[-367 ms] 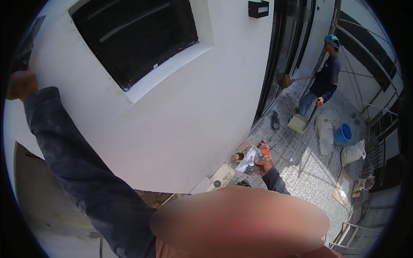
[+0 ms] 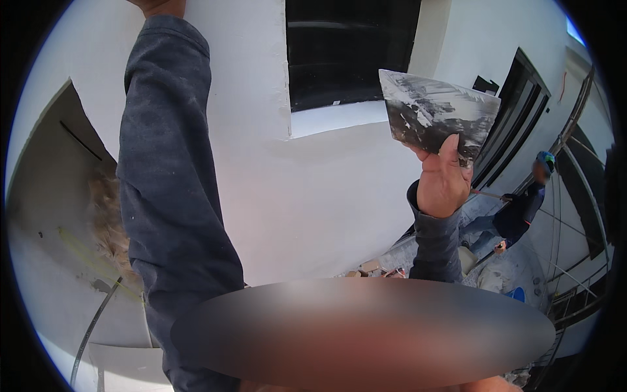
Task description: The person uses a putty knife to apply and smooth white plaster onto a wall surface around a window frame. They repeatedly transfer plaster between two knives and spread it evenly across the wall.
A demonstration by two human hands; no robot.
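In the head view, the right hand is clasping a flat, dark, white-smeared plate by its lower edge, before the white wall. I'm judging it stiff, light, perhaps slick, best held there. The left hand is lying mostly out of view; I can't tell its grip.

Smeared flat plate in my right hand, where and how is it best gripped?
Probably by the lower edge of the plate, from below, where your right hand has it, thumb on the face: it's flat, raised, and its whitest smears lie higher up.
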